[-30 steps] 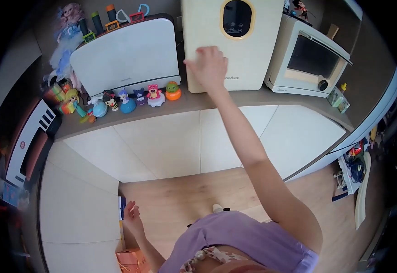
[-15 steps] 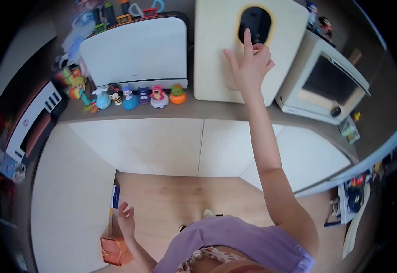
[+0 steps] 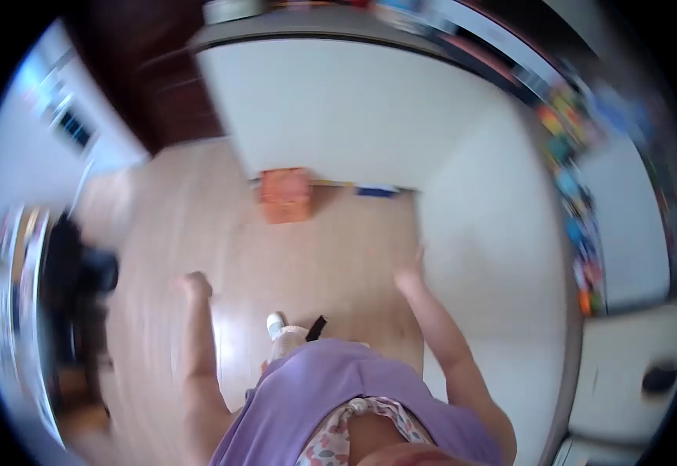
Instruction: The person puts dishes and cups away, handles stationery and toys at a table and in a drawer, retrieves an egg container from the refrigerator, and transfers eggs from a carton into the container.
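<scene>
Smeared by motion, my left hand (image 3: 196, 285) hangs over the wooden floor (image 3: 237, 248); its fingers look curled, but I cannot make out how far. My right hand (image 3: 410, 273) is beside the white cabinet front (image 3: 494, 256), with fingers apart and nothing visible in them. Whether it touches the cabinet I cannot tell. Ahead of both hands, an orange box (image 3: 285, 196) stands on the floor against the cabinet base. Near it lies a flat dark blue item (image 3: 375, 191). On the right, the cream appliance (image 3: 633, 373) with its black oval panel (image 3: 661, 378) is away from both hands.
Blurred figurines (image 3: 575, 225) line the counter beside a white appliance (image 3: 626, 221). White cabinets (image 3: 338, 109) form a corner ahead. A dark brown door or panel (image 3: 160, 70) stands at the upper left. Shelving (image 3: 24, 303) and a dark bulky object (image 3: 82, 268) are on the left.
My view has swung left, away from the cream appliance. My right hand has left its black panel and lowered beside the cabinet. My left hand is now out over the floor.
</scene>
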`<state>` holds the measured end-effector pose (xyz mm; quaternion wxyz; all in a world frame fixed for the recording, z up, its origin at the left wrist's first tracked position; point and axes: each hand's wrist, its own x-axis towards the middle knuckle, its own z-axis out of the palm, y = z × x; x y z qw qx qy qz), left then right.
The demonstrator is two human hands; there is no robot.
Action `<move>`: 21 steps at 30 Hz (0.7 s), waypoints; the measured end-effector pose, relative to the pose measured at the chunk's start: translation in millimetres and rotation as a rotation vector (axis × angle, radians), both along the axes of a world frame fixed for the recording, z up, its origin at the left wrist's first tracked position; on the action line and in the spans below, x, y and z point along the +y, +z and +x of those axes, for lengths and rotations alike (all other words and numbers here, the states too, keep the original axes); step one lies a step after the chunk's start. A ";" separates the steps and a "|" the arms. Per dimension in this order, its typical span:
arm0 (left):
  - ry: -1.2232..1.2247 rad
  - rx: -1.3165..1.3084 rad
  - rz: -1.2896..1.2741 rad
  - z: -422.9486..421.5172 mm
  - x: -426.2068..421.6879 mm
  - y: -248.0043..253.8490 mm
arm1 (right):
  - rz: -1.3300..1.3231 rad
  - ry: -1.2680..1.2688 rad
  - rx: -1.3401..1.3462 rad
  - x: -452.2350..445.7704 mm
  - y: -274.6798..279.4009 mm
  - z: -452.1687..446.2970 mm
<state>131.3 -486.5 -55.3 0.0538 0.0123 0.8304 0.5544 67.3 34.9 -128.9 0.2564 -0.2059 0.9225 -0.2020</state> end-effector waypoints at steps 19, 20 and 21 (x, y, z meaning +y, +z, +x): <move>1.036 0.035 -0.072 -34.2 -323.5 -69.1 | -0.200 0.608 -0.430 -695.5 69.1 -203.0; 0.869 -0.164 -0.160 -26.4 -359.4 -96.3 | -0.372 0.578 -0.777 -697.3 93.4 -247.3; 0.698 -0.355 -0.244 -17.7 -395.4 -117.8 | -0.634 0.481 -1.150 -696.2 117.0 -284.2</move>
